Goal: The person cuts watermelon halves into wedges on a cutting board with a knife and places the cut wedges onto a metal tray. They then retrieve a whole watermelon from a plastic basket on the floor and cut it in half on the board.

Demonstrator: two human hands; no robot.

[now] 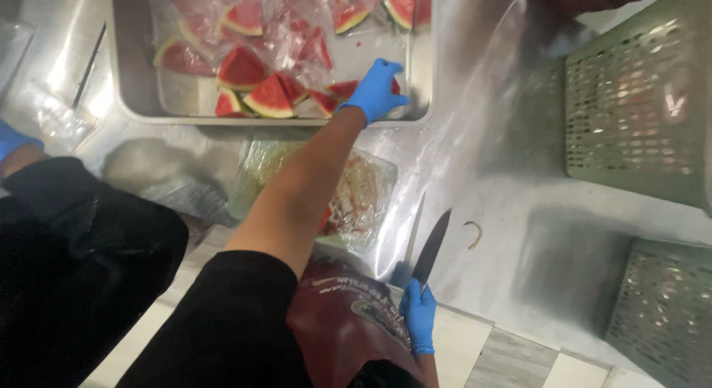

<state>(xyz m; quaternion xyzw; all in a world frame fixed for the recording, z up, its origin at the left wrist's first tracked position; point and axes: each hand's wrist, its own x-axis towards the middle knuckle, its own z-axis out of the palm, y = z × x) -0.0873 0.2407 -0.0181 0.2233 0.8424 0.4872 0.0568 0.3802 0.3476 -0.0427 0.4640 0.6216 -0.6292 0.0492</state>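
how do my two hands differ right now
The left hand is stretched far forward into the metal tray, on the watermelon wedges; the right hand stays close to the body. The left holds no tool; the right grips a dark knife, blade pointing away. Both wear blue gloves.

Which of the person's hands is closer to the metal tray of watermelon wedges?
Left. The left hand reaches inside the tray, over the wedges; the right hand is back near the body, gripping a knife.
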